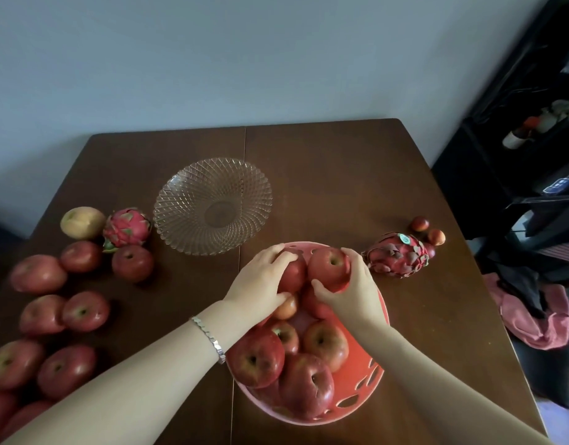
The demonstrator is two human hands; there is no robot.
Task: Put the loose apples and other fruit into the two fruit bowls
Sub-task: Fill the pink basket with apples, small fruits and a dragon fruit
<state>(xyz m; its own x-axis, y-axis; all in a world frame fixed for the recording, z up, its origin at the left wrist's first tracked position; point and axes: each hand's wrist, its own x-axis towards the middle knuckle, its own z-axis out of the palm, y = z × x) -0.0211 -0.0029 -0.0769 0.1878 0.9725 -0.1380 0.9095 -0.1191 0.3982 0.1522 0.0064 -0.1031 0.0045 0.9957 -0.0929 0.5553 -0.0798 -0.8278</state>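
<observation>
A red plastic bowl (361,385) near the table's front holds several red apples. My left hand (260,281) grips one apple (292,274) at the bowl's far side. My right hand (353,290) grips another apple (329,268) beside it. An empty glass bowl (180,200) stands behind, to the left. Several loose apples (84,311) lie on the left of the table, with a dragon fruit (127,228) and a yellow fruit (82,221). A second dragon fruit (397,255) lies right of the red bowl.
Three small red fruits (419,223) lie behind the right dragon fruit. The brown table (341,175) stands against a pale wall. A pink cloth (536,319) and dark clutter sit off the table's right edge.
</observation>
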